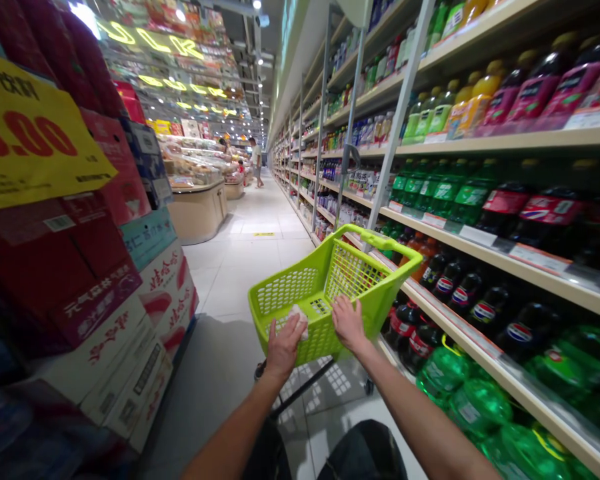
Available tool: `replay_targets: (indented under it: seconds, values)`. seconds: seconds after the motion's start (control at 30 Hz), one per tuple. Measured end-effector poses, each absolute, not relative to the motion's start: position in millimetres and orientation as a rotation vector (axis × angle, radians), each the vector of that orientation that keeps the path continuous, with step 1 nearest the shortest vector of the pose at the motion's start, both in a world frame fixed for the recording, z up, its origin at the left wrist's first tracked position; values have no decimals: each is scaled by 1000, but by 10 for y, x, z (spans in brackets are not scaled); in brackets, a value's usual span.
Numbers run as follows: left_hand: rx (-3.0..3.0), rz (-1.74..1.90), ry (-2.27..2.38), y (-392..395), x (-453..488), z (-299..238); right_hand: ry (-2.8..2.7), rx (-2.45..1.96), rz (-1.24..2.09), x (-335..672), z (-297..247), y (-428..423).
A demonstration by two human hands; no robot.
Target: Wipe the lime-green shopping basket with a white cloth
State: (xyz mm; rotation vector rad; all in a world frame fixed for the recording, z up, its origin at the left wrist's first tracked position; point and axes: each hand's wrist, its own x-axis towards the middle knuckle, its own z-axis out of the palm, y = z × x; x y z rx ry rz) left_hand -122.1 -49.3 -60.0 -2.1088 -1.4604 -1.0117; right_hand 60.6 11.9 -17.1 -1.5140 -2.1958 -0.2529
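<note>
A lime-green plastic shopping basket (293,288) on wheels stands in the aisle ahead of me, with nothing visible inside it. My left hand (283,345) rests on its near rim, fingers curled around a small crumpled white paper (299,315). My right hand (349,325) grips the near rim a little to the right, fingers folded over the edge. The basket's handle (380,241) sticks up at the far side.
Shelves of soft-drink bottles (485,200) run along the right. Stacked red and white cartons (105,293) with a yellow price sign (30,133) crowd the left. The tiled aisle (250,233) leads to a display counter (197,200), where a person (255,160) stands far off.
</note>
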Motion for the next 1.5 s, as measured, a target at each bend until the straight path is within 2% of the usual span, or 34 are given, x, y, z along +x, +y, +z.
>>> replay_targets:
  seconds: [0.2,0.33,0.57,0.77,0.93,1.17,1.37,1.5]
  values:
    - [-2319,-894,-1201,-579,-1390,-523,-2243,-1544,-126,554,-276,-107]
    - [-2266,-881,-1244,-684,-1596,-559,-2215,-1649,-98,629,-221,-142]
    - [-2331,-912,-1163,-671,-1265,-680,-2240,-1607,-38,479,-304,-321]
    - [-2151,-914,-1497,-554,-1539,-650,-2267,-1518,-81,476,-438,-418]
    - [-2324,-894,-1265,-617,-1330,-750,-2275,-1479,-121,451,-558,-415]
    - [-2099,-839,-1586,-530,-1739,-640,-2318,-1510,-90,519,-503,-270]
    - [-2320,-869,-1338,-522,-1393,-723,-2365,-1518,-48,525,-456,-237]
    - [-2165,-839,-1585,-463,-1731,-665,-2402,-1534,-29,552,-416,-223]
